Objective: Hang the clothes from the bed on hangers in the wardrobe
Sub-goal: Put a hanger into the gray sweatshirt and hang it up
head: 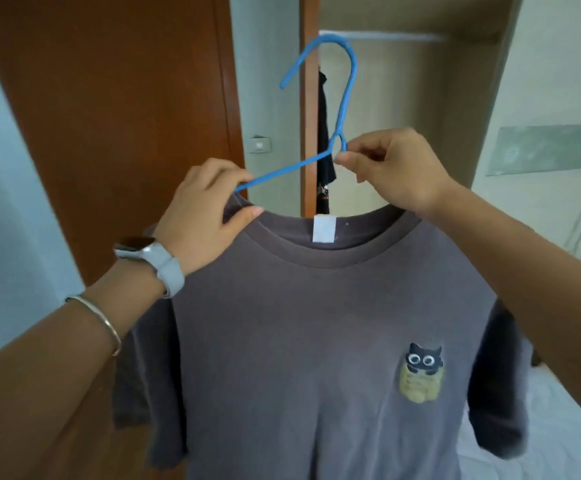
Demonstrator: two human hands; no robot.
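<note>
A grey T-shirt with a small cat patch on the chest hangs on a blue wire hanger, held up in front of me. My left hand grips the shirt's collar and the hanger's left arm together. My right hand pinches the hanger at the base of its hook, above the collar's right side. The hook points up, just below the wardrobe's pale rail. The hanger's right arm is hidden inside the shirt.
A dark garment hangs inside the open wardrobe behind the hanger. A brown wooden door stands at the left. At the lower right lies the bed's white sheet. A wall switch is on the pale strip of wall.
</note>
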